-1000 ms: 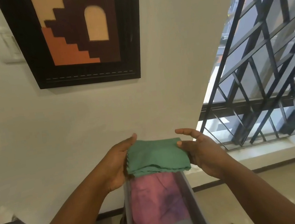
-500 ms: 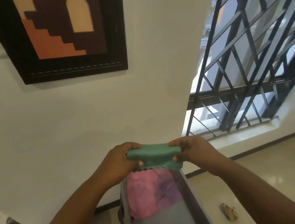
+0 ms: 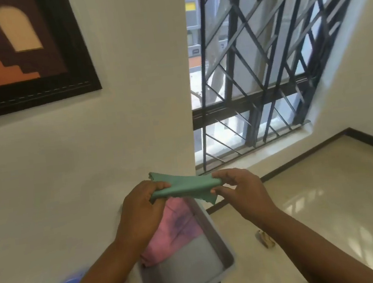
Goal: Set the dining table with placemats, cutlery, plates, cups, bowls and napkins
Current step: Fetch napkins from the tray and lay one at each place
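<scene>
We are pinching the folded green napkin at both ends, left hand and right hand curling round it above the grey bin. A loose corner is drooping; we are risking it unfolding or slipping back in.

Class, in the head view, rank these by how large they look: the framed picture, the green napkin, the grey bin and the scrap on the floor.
1. framed picture, though cropped by the frame edge
2. grey bin, partly hidden by the arms
3. green napkin, held folded
4. scrap on the floor
</scene>
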